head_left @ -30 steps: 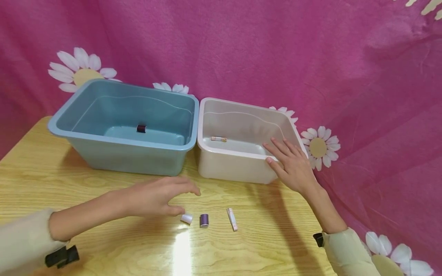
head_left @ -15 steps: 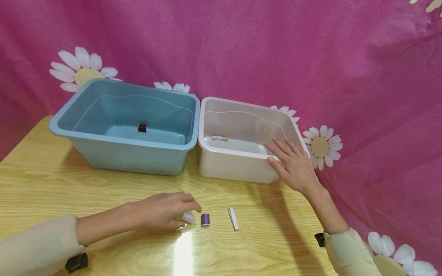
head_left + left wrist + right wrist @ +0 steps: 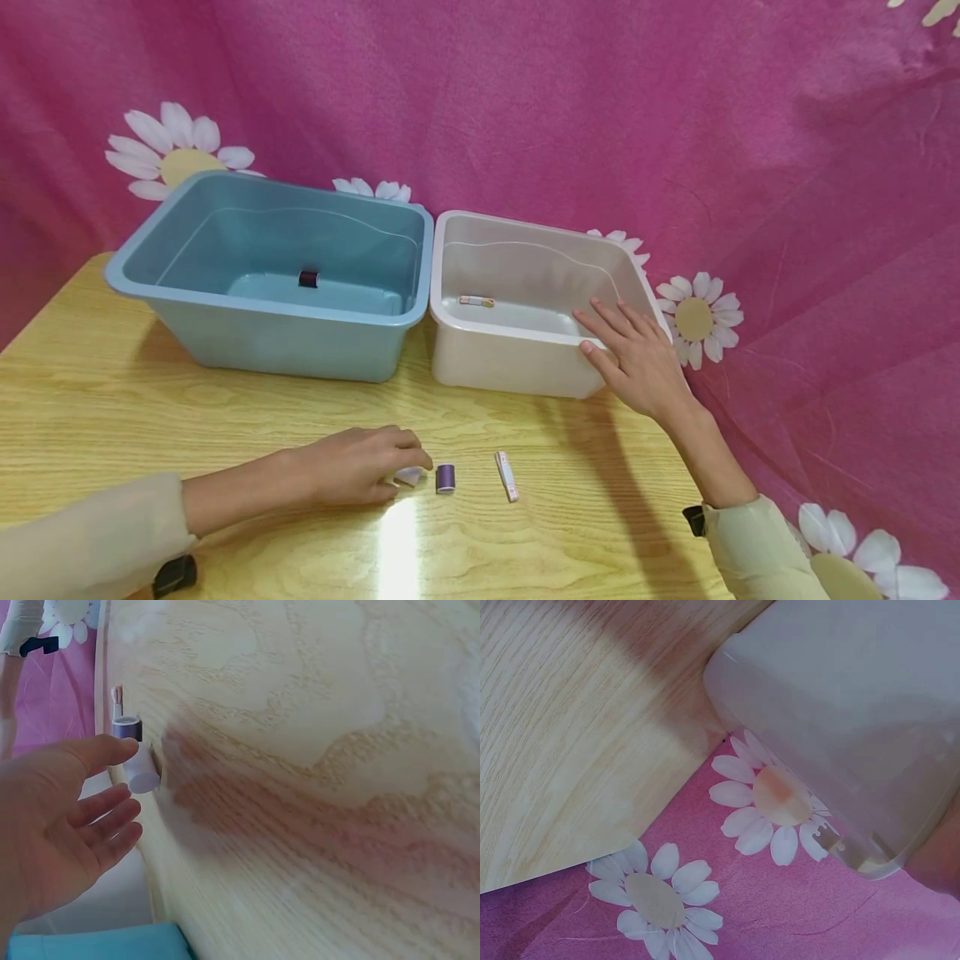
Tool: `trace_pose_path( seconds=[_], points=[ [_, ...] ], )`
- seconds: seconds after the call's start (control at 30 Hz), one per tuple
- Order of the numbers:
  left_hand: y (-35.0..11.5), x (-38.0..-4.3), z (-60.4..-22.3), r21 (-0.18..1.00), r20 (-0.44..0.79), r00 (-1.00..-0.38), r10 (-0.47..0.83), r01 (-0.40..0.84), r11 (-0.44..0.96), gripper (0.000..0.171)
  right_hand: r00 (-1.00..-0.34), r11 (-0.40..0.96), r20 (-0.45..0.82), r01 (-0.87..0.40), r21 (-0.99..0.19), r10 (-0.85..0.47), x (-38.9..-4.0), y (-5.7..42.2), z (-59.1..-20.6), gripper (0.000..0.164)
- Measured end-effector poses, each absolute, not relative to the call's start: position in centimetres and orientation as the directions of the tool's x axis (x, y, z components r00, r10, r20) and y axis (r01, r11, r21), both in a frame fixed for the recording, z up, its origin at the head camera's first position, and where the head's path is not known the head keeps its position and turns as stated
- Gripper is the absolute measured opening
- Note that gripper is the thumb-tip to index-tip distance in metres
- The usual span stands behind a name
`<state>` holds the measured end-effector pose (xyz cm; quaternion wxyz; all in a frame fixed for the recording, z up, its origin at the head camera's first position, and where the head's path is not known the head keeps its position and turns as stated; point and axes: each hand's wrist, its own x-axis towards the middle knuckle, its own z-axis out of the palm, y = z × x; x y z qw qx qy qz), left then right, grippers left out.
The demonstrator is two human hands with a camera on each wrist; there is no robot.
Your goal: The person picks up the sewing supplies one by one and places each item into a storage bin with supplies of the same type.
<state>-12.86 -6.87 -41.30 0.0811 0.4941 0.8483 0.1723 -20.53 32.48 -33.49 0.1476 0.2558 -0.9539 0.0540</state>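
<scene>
My left hand (image 3: 356, 467) is low over the table, its thumb and curled fingers around a white thread spool (image 3: 408, 476). In the left wrist view, the white spool (image 3: 141, 774) shows beside the thumb, partly covered by it. Just right of that hand stands a purple thread spool (image 3: 446, 478). Further right lies a small folded, white-banded strip (image 3: 506, 477). My right hand (image 3: 637, 362) rests with spread fingers on the front rim of the pale bin (image 3: 517, 367), near its right corner, and holds nothing. The right wrist view shows mostly the bin's side (image 3: 840, 697).
Left of the pale bin stands a blue bin (image 3: 285, 346), with a dark brown spool (image 3: 308, 279) inside. A similar folded strip (image 3: 477, 301) lies in the pale bin. A pink floral cloth (image 3: 525, 108) hangs behind the wooden table (image 3: 315, 550).
My left hand has come down and slightly right from above the table, and its fingers have closed in around the white spool. The right hand keeps its place on the bin rim.
</scene>
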Motion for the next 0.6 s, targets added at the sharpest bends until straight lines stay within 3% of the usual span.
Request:
trace_pose_path(
  seconds=[0.6],
  points=[
    [-6.6,-13.4,-42.7,0.43,0.114,-0.48,0.87,0.813,0.392,0.026,-0.821,0.86,0.316,-0.509,-0.029,-0.475,-20.6,32.5,-33.5,0.049]
  ],
)
